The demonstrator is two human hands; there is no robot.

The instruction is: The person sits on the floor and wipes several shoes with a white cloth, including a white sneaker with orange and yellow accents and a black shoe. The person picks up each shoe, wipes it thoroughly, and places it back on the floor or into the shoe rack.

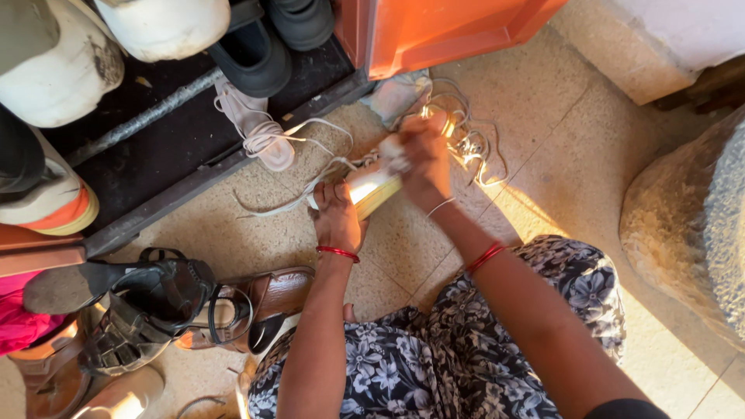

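Observation:
My left hand (pixel 336 217) grips the near end of a pale cream shoe (pixel 371 188) held just above the tiled floor. My right hand (pixel 425 159) closes over the far part of the same shoe, and white laces (pixel 473 147) trail from it in loose loops on the floor. A pink strappy sandal (pixel 260 132) lies just to the left, its white straps spreading toward the shoe. Red thread bands circle both wrists. My lap in a dark floral dress (pixel 434 349) fills the bottom of the view.
A black shoe rack (pixel 155 163) at upper left carries white and black shoes. Brown and black sandals (pixel 178 302) pile at lower left. An orange plastic panel (pixel 442 31) stands at the top. A large rough stone (pixel 691 225) sits at right.

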